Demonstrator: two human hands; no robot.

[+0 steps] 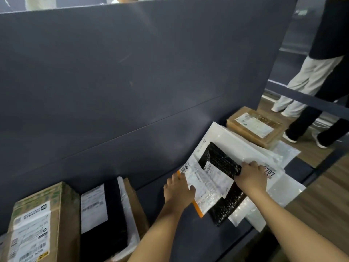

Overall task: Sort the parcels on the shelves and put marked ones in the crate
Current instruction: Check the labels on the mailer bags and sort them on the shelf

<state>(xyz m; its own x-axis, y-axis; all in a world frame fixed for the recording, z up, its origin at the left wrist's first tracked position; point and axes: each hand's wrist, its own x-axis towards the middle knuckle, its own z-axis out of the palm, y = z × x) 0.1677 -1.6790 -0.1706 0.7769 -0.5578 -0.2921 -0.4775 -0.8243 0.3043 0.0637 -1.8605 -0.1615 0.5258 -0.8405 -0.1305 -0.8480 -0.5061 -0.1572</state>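
Observation:
A pile of flat mailers lies on the dark shelf (158, 197). On top of the pile is a black bubble mailer (221, 163) with a white label. My right hand (251, 176) grips the black mailer's right edge. A clear-fronted envelope with an orange edge (202, 188) carries handwriting at its top corner. It lies partly over the black mailer, and my left hand (178, 191) holds its left edge. Under both lies a large white poly mailer (232, 140). No crate is in view.
A brown carton (255, 126) sits at the shelf's far right. At the left stand a tall cardboard box (37, 222), a black parcel (105, 218) and thin packages. A dark back panel (132, 72) rises behind. Two people's legs (309, 95) stand on the wooden floor to the right.

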